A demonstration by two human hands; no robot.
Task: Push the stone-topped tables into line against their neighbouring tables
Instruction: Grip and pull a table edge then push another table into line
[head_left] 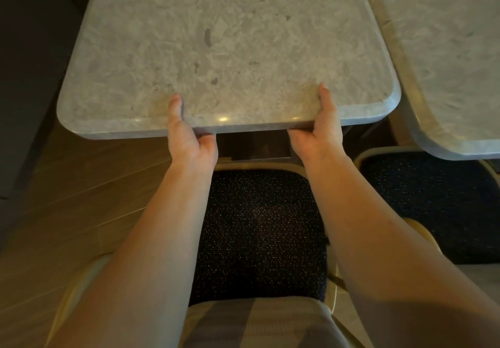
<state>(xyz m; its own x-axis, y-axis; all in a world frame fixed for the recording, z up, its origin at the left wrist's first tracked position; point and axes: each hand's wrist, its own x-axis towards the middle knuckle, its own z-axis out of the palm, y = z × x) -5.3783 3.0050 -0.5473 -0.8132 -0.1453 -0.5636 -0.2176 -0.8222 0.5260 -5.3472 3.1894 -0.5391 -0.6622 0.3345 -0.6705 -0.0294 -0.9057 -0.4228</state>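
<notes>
A restaurant or banquet dining room, tables set out in a row.

Two matching stone-topped tables fill the view, one [216, 49] at 12 o'clock and its neighbour [446, 49] at 2 o'clock, a narrow gap between them; gold-framed chairs with dark speckled seat pads are tucked in at 6 o'clock [259, 228] and 4 o'clock [433, 198], over wood-plank flooring [81, 185] at 9 o'clock.

Both bare forearms reach forward; left grip [189, 136] and right grip [318, 131] clamp the table [216, 49] edge, thumbs on top, fingers curled beneath
</notes>
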